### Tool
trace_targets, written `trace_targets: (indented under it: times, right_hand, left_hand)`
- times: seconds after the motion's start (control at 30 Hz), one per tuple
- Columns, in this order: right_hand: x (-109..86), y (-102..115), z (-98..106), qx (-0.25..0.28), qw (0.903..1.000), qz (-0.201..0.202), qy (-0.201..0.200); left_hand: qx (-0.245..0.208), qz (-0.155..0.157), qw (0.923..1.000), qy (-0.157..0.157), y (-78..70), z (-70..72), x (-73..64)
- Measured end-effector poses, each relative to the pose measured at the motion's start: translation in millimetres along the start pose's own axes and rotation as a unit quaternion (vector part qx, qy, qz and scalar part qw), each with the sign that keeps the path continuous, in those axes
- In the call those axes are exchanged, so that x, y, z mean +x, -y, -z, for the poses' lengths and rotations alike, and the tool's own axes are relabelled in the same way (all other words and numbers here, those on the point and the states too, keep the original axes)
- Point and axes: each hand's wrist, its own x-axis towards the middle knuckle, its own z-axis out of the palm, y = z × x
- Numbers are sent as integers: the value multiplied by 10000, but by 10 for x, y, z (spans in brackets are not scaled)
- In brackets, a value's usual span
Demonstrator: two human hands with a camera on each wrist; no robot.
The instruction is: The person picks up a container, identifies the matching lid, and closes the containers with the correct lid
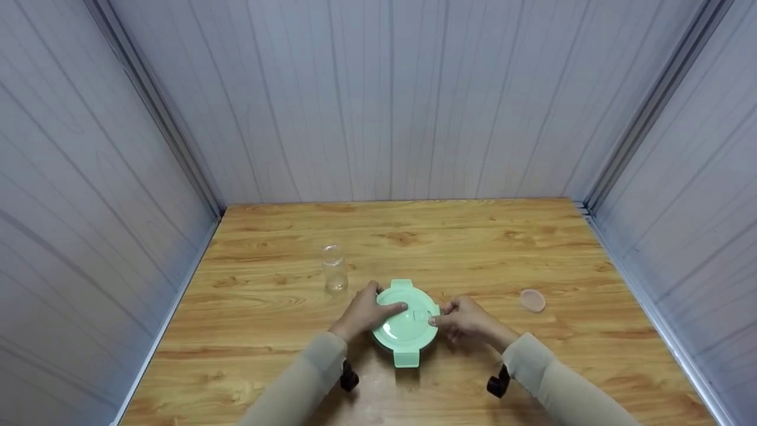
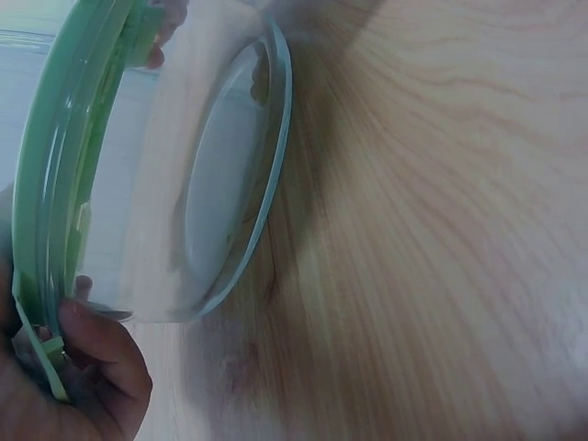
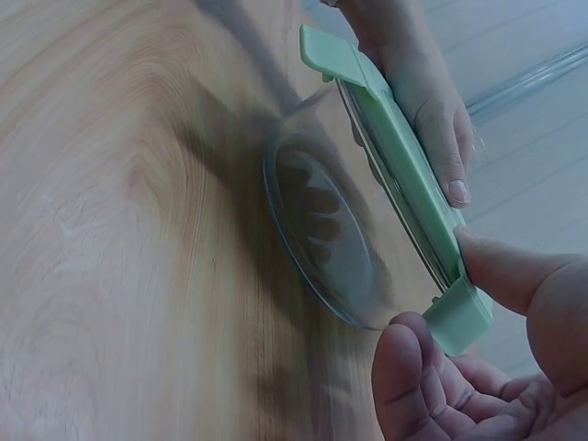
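Observation:
A round glass food container [image 2: 147, 184] stands on the table, topped by a mint-green plastic lid [image 1: 402, 331] with latches. My left hand [image 1: 364, 310] grips its left side, thumb lying over the lid and fingers round the edge at the left latch [image 2: 41, 363]. On the opposite side, my right hand [image 1: 465, 322] has its thumb on the lid's rim and curled fingers at the right latch [image 3: 462, 317]. The front latch [image 1: 406, 359] and back latch [image 1: 401, 284] stick outward. Through the clear glass wall no contents show.
Behind my left hand, a clear cylindrical jar [image 1: 335, 273] stands upright. A small pinkish round disc [image 1: 532, 300] lies to the right of my right hand. Pale panel walls [image 1: 390, 106] enclose the wooden table [image 1: 266, 331] at the back and both sides.

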Motion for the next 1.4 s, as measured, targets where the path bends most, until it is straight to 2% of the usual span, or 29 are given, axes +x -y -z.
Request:
trace_targets:
  times: [0.43, 0.7, 1.1, 1.4]
  right_hand:
    - [-2, -8, 47, 329, 9992, 28, 204]
    - [19, -53, 63, 551, 9974, 251, 379]
    - [59, -39, 94, 431, 9982, 75, 406]
    - [67, -68, 67, 533, 9969, 225, 536]
  left_hand:
    - [-76, 23, 9999, 73, -43, 0, 18]
    - [-96, 114, 9999, 78, -23, -12, 36]
    - [-126, 167, 9998, -18, -6, -34, 25]
    - [-183, 76, 9998, -79, 24, -45, 4]
